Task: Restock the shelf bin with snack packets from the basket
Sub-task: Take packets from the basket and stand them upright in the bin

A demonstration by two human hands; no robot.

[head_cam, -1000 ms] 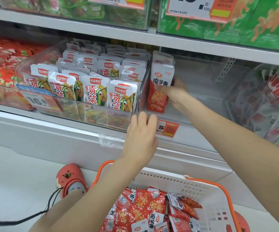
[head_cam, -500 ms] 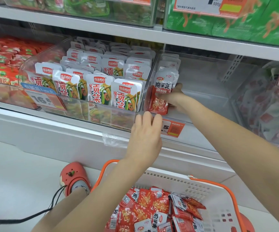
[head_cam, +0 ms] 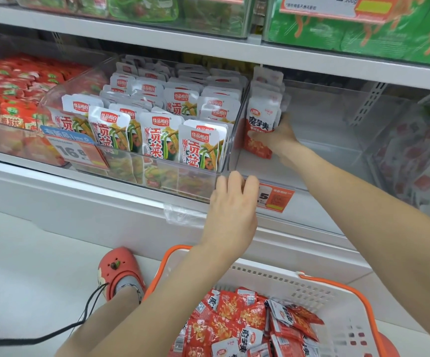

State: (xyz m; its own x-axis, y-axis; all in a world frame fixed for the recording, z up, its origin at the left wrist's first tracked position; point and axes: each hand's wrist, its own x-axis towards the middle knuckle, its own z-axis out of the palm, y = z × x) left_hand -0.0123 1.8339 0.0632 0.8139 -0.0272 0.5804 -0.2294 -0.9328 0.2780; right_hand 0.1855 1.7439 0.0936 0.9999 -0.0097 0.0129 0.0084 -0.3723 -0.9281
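A clear shelf bin (head_cam: 324,140) holds an upright row of red-and-white snack packets (head_cam: 260,124) against its left wall; the rest of its floor is bare. My right hand (head_cam: 279,136) reaches into the bin and grips the front of that packet row from the right side. My left hand (head_cam: 230,210) rests with curled fingers on the bin's front lip, next to the orange price tag (head_cam: 277,198). Below, a white basket with orange handles (head_cam: 319,292) holds several loose red snack packets (head_cam: 247,323).
A neighbouring clear bin (head_cam: 141,130) on the left is full of white-and-green packets. More red packets fill bins at far left (head_cam: 10,99) and far right (head_cam: 420,161). An upper shelf (head_cam: 208,45) overhangs. My red clog (head_cam: 119,271) and a black cord (head_cam: 54,333) lie on the floor.
My right hand has slid down the packet row and now grips it lower, near the bin floor. My left hand stays on the bin's front lip. The view shifted slightly downward.
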